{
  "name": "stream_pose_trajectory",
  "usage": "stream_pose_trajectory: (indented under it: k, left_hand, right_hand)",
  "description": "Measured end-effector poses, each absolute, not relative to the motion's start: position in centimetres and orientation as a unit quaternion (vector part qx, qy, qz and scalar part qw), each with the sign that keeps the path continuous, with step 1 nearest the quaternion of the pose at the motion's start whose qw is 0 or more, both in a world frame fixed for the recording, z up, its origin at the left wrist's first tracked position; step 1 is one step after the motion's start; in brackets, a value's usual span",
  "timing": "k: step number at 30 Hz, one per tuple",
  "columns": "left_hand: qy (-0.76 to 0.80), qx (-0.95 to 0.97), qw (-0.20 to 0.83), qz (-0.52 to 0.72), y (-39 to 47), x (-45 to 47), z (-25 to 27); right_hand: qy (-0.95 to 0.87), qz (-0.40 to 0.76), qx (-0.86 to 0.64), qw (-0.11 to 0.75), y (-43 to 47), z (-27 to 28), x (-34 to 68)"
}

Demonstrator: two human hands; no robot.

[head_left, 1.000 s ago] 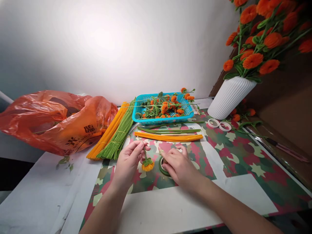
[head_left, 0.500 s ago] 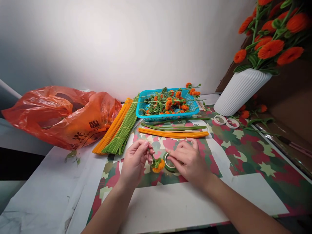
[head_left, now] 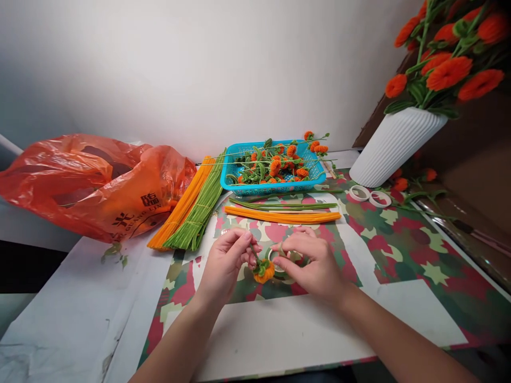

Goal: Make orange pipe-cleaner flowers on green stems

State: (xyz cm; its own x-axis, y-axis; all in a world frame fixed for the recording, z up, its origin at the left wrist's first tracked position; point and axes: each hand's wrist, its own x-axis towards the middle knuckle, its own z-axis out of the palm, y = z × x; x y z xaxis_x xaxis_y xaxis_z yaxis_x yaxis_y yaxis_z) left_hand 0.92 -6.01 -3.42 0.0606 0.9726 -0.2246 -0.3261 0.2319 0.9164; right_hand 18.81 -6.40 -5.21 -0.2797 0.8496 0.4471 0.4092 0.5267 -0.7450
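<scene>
My left hand [head_left: 229, 255] pinches the thin green stem of a small orange fuzzy-wire flower [head_left: 264, 272] between thumb and fingers. The flower hangs head down, with green sepals around its base. To its right, my right hand [head_left: 311, 260] curls its thumb and index finger at a roll of green tape [head_left: 272, 255] with a white core. The fingers partly cover the roll, and any strip of tape drawn from it is too small to make out. Beyond the hands lie orange chenille stems [head_left: 283, 216] and a few green chenille stems [head_left: 287, 206].
A blue basket [head_left: 273, 186] of orange flowers stands at the back. Left of it lie bundles of orange [head_left: 181, 205] and green stems [head_left: 199, 213], then an orange plastic bag [head_left: 99, 186]. At right are two white rings [head_left: 359, 193] and a white vase [head_left: 395, 146] of flowers.
The flower has shifted slightly right, closer to the tape roll, and turned a little. My right thumb and index finger have changed their bend at the roll. The camera view has shifted slightly.
</scene>
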Motion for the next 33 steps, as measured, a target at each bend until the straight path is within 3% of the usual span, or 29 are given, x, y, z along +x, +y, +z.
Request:
stream_pose_trajectory:
  k: [11, 20, 27, 33]
  left_hand:
    - [0.466, 0.349, 0.635, 0.508, -5.9, 0.8, -3.8]
    - [0.446, 0.46, 0.587, 0.495, -6.3, 0.9, -4.0]
    - [0.422, 0.52, 0.553, 0.496, -6.7, 1.3, -4.3]
    - [0.331, 0.402, 0.755, 0.399, -6.7, 1.2, -4.3]
  right_hand:
    - [-0.77, 0.32, -0.438, 0.334, -6.5, -4.8, 19.3]
    - [-0.749, 0.394, -0.39, 0.362, -6.6, -4.0, 18.5]
    - [-0.735, 0.378, -0.374, 0.421, -6.9, -4.7, 17.4]
    - [-0.695, 0.341, -0.379, 0.508, -6.6, -4.5, 18.2]
